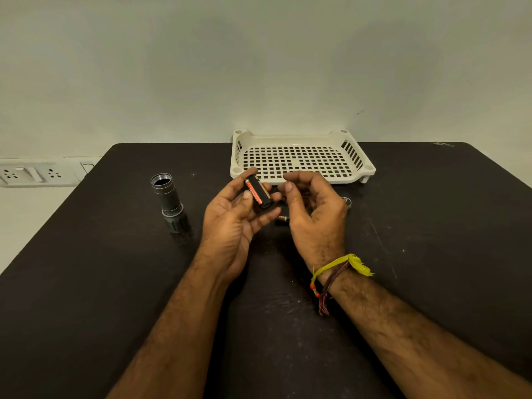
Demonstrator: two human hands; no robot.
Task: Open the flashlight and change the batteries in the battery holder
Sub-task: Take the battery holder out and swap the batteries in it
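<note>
Left hand [233, 217] fingers curl round the battery holder [258, 192]; right hand [312, 208] fingers loosely curled, empty; at 6 o'clock a battery [281, 219] half hidden.

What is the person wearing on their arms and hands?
Both arms are bare, with no sleeves or gloves. The right wrist has a yellow thread band with a frayed tuft, small orange beads, and a brown-red thread band whose ends hang down. The left wrist wears nothing.

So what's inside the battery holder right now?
The battery holder, held in the left hand, shows at least one orange-and-black battery seated along its visible side. The far side and any other slots are covered by the fingers and the holder itself.
</note>
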